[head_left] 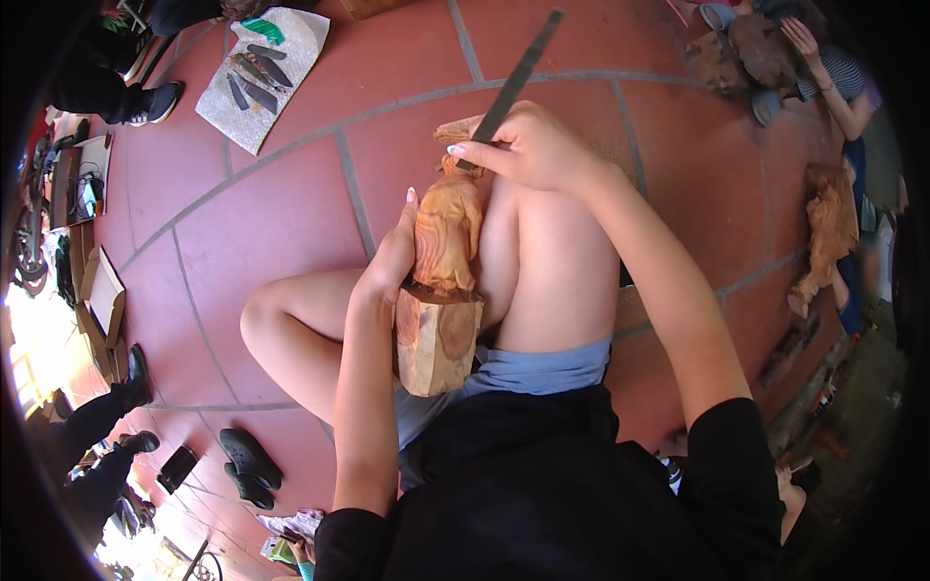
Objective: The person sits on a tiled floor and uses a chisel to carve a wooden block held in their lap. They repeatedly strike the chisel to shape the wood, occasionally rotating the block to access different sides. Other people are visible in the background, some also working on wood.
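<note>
A carved wooden figure (448, 232) on a rough, faceted block base (436, 339) leans upright against my lap, its grain in orange and brown bands. My left hand (392, 254) is wrapped round the figure's left side, above the base; part of its grip is hidden behind the wood. In my right hand (528, 145) is a long, flat, dark file (518, 82), pinched between thumb and fingers. Its lower end lies at the figure's head, while the other end points up and away. The hat-like top of the figure (455, 131) is partly covered by my right hand.
Several dark flat tools (257, 77) lie on a white wrapping sheet (291, 34) at the far left. Dark clogs (250, 465) rest on the red tiles (237, 320) at left. People sit and stand around; a wood piece (826, 228) is at right.
</note>
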Tool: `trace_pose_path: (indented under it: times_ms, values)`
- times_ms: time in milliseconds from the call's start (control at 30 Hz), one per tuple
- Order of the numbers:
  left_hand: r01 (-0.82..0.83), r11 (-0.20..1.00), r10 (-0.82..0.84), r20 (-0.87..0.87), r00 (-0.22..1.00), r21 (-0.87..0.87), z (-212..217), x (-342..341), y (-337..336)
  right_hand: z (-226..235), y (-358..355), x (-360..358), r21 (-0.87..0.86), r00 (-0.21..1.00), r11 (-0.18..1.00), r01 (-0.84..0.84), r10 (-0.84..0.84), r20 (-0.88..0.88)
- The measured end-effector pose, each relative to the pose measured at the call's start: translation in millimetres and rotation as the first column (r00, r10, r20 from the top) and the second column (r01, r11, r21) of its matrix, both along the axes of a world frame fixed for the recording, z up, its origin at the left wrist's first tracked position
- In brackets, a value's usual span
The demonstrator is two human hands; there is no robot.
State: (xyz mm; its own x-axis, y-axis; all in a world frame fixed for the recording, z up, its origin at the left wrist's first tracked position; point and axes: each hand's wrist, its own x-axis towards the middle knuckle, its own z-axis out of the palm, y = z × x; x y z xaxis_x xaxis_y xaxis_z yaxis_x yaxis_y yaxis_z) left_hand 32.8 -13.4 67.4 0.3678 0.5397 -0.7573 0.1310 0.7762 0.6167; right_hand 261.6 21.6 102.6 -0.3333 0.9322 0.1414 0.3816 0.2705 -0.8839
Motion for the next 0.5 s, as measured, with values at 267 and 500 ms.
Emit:
trace_pose_path:
  times_ms: [267,500]
  values:
    - [-0.063,0.996,0.081,0.345,0.935,-0.062,-31,-24,-14,21,-19,8,-0.167,0.905,0.966,0.199,-0.246,-0.346]
    - [-0.053,0.998,0.022,0.506,0.862,0.046,-42,-48,-14,30,-35,1,-0.315,0.761,0.913,0.259,-0.394,-0.516]
